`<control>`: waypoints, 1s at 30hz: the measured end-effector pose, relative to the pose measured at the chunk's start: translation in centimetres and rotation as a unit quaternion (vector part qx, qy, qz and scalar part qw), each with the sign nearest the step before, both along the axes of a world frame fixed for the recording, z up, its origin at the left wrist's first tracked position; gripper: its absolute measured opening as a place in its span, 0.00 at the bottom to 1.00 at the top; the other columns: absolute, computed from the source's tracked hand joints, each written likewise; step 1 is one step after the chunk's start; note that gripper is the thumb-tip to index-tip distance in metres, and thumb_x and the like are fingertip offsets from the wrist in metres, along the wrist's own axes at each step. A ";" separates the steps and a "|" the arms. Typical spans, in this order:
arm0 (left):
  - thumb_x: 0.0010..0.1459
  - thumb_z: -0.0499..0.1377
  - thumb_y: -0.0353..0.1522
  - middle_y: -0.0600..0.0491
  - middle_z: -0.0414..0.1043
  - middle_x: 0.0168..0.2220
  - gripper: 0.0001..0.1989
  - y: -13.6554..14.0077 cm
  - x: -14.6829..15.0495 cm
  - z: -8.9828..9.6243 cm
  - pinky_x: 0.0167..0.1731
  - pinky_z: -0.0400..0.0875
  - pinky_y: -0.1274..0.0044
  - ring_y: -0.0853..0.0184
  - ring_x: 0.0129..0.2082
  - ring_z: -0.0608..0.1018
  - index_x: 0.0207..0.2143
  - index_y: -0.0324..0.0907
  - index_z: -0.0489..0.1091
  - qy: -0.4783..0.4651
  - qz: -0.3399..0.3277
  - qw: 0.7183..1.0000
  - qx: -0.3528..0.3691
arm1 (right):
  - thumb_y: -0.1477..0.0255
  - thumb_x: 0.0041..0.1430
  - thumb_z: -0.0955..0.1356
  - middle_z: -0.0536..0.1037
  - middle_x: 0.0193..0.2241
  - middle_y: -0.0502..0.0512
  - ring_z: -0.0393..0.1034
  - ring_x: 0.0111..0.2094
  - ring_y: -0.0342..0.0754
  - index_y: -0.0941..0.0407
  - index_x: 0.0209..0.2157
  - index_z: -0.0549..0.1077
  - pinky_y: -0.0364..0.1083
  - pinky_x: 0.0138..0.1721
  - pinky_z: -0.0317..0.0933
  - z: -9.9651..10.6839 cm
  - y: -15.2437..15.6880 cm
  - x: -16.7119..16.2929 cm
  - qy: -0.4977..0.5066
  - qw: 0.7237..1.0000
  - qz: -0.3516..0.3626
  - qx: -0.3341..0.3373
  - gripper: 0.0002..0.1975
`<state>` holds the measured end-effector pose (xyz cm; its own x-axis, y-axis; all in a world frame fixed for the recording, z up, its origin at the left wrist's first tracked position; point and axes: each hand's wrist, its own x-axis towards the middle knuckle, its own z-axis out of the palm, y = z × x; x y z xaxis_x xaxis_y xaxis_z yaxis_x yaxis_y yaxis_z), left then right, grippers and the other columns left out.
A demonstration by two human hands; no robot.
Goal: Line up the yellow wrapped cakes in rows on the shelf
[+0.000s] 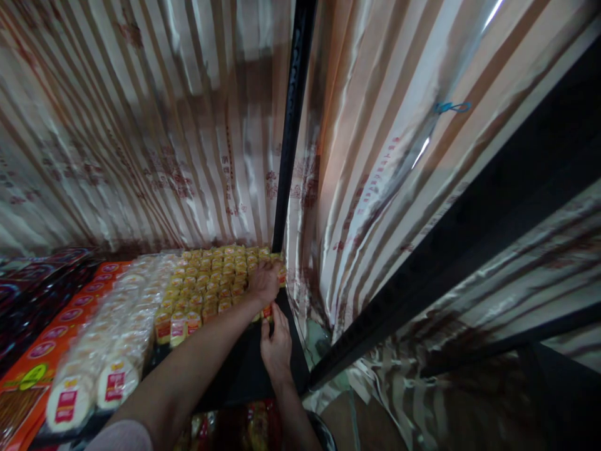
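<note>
My left hand (265,282) lies over the back right part of a block of small yellow-wrapped packets (213,272) set in tight rows. Its fingers look stretched over the packet tops; their tips are hard to make out. Lower and to the right, my right hand (277,343) is closed, thumb and fingers around a small red-and-yellow packet (267,311) at the block's right front edge. Several packets in the front row, such as one red-labelled packet (178,330), stand upright on the black shelf (235,369).
Left of the block are rows of clear-wrapped round white cakes (70,401), then orange packs (61,326) and dark packs. A black post (288,125) rises at the back corner. Striped curtains (188,125) hang behind, and a black beam (422,269) crosses at right.
</note>
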<state>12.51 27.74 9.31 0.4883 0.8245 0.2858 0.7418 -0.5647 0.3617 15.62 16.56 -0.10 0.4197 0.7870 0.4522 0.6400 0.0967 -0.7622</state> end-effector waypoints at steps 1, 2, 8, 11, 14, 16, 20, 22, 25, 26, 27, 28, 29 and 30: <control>0.51 0.52 0.24 0.48 0.69 0.42 0.22 -0.2 0.1 0.1 0.49 0.58 0.69 0.59 0.48 0.64 0.50 0.43 0.63 0.013 -0.001 1.000 0.003 | 0.70 0.58 0.57 0.70 0.49 0.63 0.62 0.52 0.51 0.62 0.51 0.66 0.54 0.53 0.57 -0.1 0.0 0.0 0.001 1.000 -0.003 -0.001 0.21; 0.51 0.51 0.23 0.47 0.69 0.42 0.21 -0.3 0.2 0.2 0.49 0.58 0.69 0.58 0.48 0.64 0.49 0.42 0.64 0.023 0.001 1.000 0.006 | 0.70 0.58 0.57 0.70 0.49 0.64 0.62 0.52 0.52 0.62 0.51 0.66 0.54 0.53 0.57 -0.1 0.0 0.0 0.002 1.000 -0.005 -0.003 0.21; 0.56 0.47 0.24 0.42 0.65 0.44 0.18 -1.0 0.7 0.3 0.49 0.58 0.68 0.57 0.49 0.62 0.48 0.37 0.65 0.056 0.038 0.998 0.016 | 0.72 0.57 0.57 0.70 0.49 0.65 0.62 0.52 0.53 0.64 0.51 0.66 0.55 0.52 0.57 -0.2 0.0 -0.1 0.000 1.000 -0.008 -0.015 0.22; 0.57 0.45 0.24 0.42 0.63 0.46 0.17 -1.0 1.1 0.1 0.48 0.58 0.68 0.57 0.51 0.61 0.47 0.37 0.65 0.055 0.058 0.997 0.020 | 0.72 0.57 0.57 0.70 0.49 0.64 0.61 0.52 0.53 0.62 0.51 0.66 0.55 0.52 0.57 -0.2 0.0 -0.1 -0.004 1.000 -0.008 -0.011 0.21; 0.57 0.45 0.24 0.42 0.61 0.47 0.16 -0.9 1.3 0.0 0.49 0.58 0.67 0.57 0.52 0.60 0.46 0.38 0.65 0.044 0.060 0.997 0.012 | 0.71 0.57 0.58 0.70 0.49 0.64 0.62 0.52 0.53 0.62 0.50 0.66 0.55 0.52 0.57 -0.2 0.0 -0.1 -0.007 1.000 -0.007 -0.005 0.21; 0.57 0.45 0.23 0.41 0.61 0.48 0.17 -0.9 1.3 0.1 0.50 0.57 0.65 0.56 0.53 0.60 0.46 0.36 0.65 0.031 0.055 0.998 0.003 | 0.71 0.57 0.58 0.70 0.48 0.65 0.62 0.52 0.53 0.62 0.50 0.67 0.54 0.52 0.57 -0.2 0.0 -0.1 -0.007 1.000 -0.007 -0.001 0.21; 0.53 0.47 0.21 0.42 0.61 0.48 0.20 -1.0 0.8 0.5 0.53 0.55 0.64 0.57 0.54 0.58 0.48 0.36 0.62 0.002 0.037 0.999 -0.006 | 0.71 0.55 0.59 0.70 0.49 0.64 0.62 0.51 0.53 0.62 0.49 0.67 0.55 0.53 0.57 -0.4 0.1 0.1 -0.005 1.000 -0.014 0.009 0.21; 0.50 0.48 0.21 0.43 0.61 0.50 0.23 -1.3 0.5 0.8 0.54 0.53 0.65 0.58 0.55 0.57 0.51 0.37 0.60 -0.022 0.022 1.000 0.007 | 0.71 0.54 0.59 0.70 0.49 0.64 0.62 0.51 0.53 0.61 0.49 0.67 0.56 0.53 0.56 -0.5 0.2 0.1 -0.001 1.000 -0.016 0.015 0.21; 0.50 0.49 0.22 0.45 0.61 0.50 0.23 -2.5 -0.5 1.4 0.55 0.53 0.65 0.60 0.57 0.55 0.50 0.39 0.62 -0.069 -0.005 0.997 0.037 | 0.71 0.53 0.59 0.71 0.48 0.64 0.62 0.51 0.54 0.61 0.48 0.68 0.57 0.53 0.55 -0.4 0.2 0.2 0.012 1.000 -0.021 0.015 0.21; 0.50 0.49 0.22 0.46 0.62 0.49 0.21 -3.4 -1.1 1.6 0.55 0.53 0.66 0.60 0.57 0.56 0.48 0.39 0.63 -0.089 -0.014 0.995 0.046 | 0.70 0.53 0.59 0.71 0.48 0.65 0.62 0.51 0.54 0.61 0.48 0.68 0.57 0.53 0.55 -0.3 0.2 0.2 0.018 1.000 -0.020 0.015 0.21; 0.51 0.49 0.23 0.47 0.63 0.48 0.19 -4.4 -1.8 1.7 0.55 0.54 0.67 0.61 0.56 0.57 0.46 0.39 0.65 -0.113 -0.023 0.992 0.053 | 0.70 0.53 0.59 0.70 0.48 0.66 0.62 0.51 0.54 0.62 0.48 0.68 0.57 0.53 0.54 -0.1 0.1 0.2 0.025 0.999 -0.016 0.014 0.22; 0.52 0.48 0.23 0.47 0.64 0.47 0.18 -5.7 -2.6 1.7 0.55 0.55 0.67 0.62 0.55 0.59 0.44 0.40 0.66 -0.139 -0.034 0.988 0.056 | 0.69 0.53 0.59 0.70 0.48 0.66 0.61 0.52 0.54 0.63 0.48 0.67 0.56 0.53 0.54 0.0 0.0 0.3 0.034 0.999 -0.006 0.017 0.22; 0.53 0.47 0.23 0.48 0.65 0.45 0.16 -7.2 -3.5 1.6 0.54 0.57 0.68 0.63 0.53 0.61 0.42 0.40 0.67 -0.165 -0.044 0.984 0.055 | 0.68 0.53 0.59 0.69 0.49 0.66 0.61 0.52 0.53 0.63 0.49 0.66 0.55 0.53 0.54 0.1 -0.1 0.3 0.047 0.999 0.004 0.021 0.23; 0.53 0.47 0.24 0.48 0.67 0.43 0.15 -9.0 -4.6 1.2 0.53 0.58 0.69 0.64 0.51 0.63 0.41 0.41 0.68 -0.188 -0.054 0.980 0.047 | 0.67 0.54 0.59 0.68 0.50 0.66 0.61 0.52 0.52 0.63 0.49 0.66 0.54 0.54 0.54 0.2 -0.2 0.4 0.061 0.998 0.017 0.019 0.23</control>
